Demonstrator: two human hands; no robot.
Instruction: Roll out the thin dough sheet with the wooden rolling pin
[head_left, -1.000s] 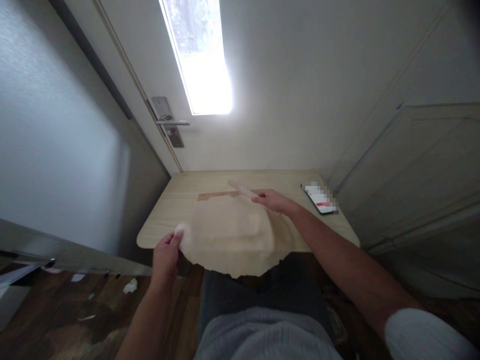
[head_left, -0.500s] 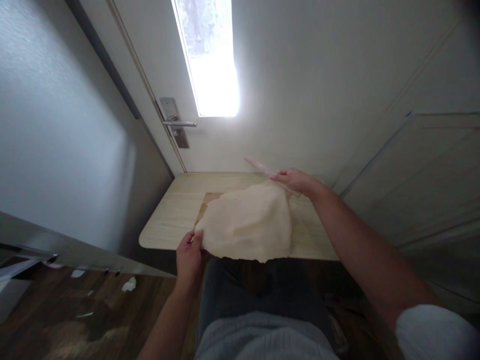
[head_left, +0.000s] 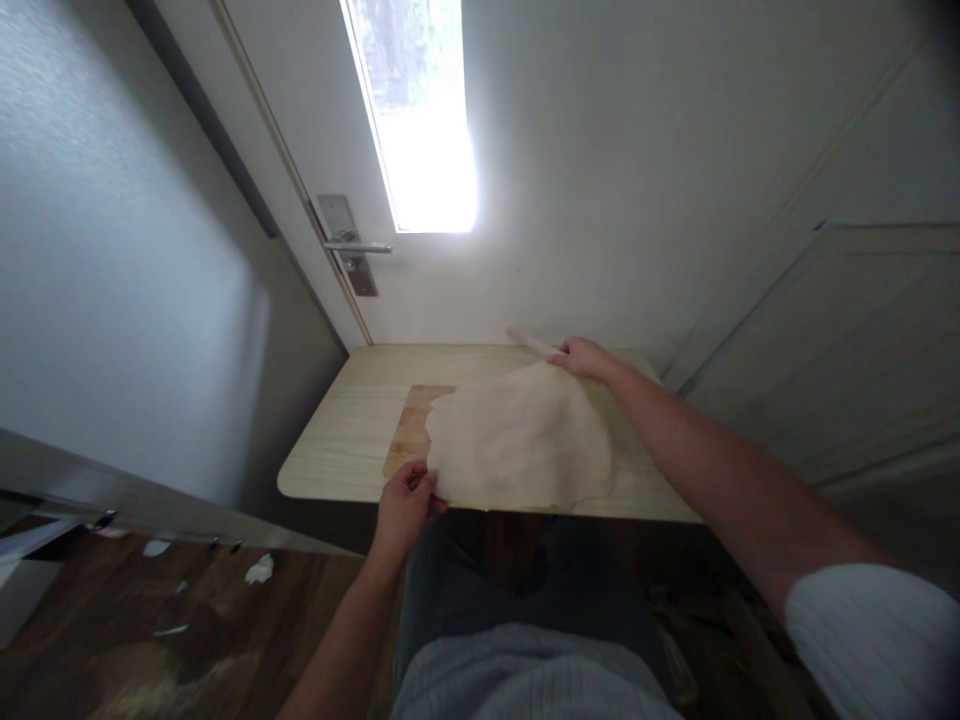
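Observation:
A wide, thin sheet of dough [head_left: 521,435] with ragged edges lies over a wooden cutting board [head_left: 409,425], whose left part shows bare. The sheet reaches past the board on the right and comes to the table's front edge. At the sheet's lower left corner, my left hand [head_left: 407,495] is closed on its edge in a pinch. Above the sheet's upper right edge, my right hand [head_left: 589,358] is wrapped round a thin rolling pin [head_left: 531,341], which points up and left. The pin's other end is hidden behind the hand.
The board rests on a narrow pale wooden table [head_left: 330,440] against a white door [head_left: 585,180] with a metal handle [head_left: 360,247]. A large pale panel [head_left: 150,280] stands at the left. Scraps of paper [head_left: 259,569] lie on the floor.
The dough sheet has shifted right and lies flatter, baring more of the board at the left. My left hand moved right with its edge; my right hand and the rolling pin moved slightly right.

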